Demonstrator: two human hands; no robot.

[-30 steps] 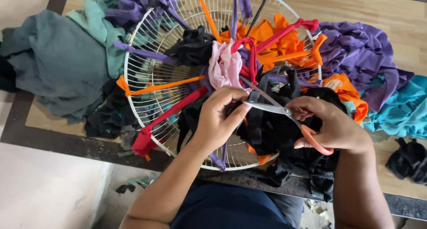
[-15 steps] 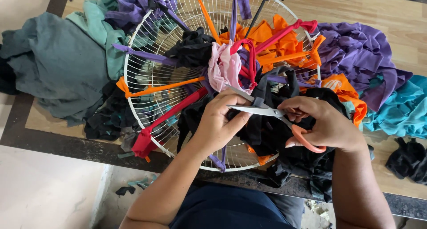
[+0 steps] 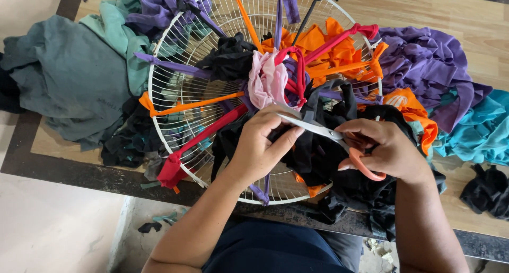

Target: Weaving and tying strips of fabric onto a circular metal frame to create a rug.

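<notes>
We hold the scissors in our right hand, fingers through the orange loops, blades parted over a fold of black cloth. Our left hand pinches that same cloth just beside the blade tips, thumb and fingers pressed together on it, pulling it taut above the white wire fan guard.

The worry is how close the left fingertips sit to the cutting edge: if the cloth slips or bunches as the blades close, we could nick a finger. Just beyond the grip, a pink strip and a red strip are knotted into the guard; a blade angled too far forward could catch them. The wires lie directly under the grip, so the lower blade might snag there.
</notes>
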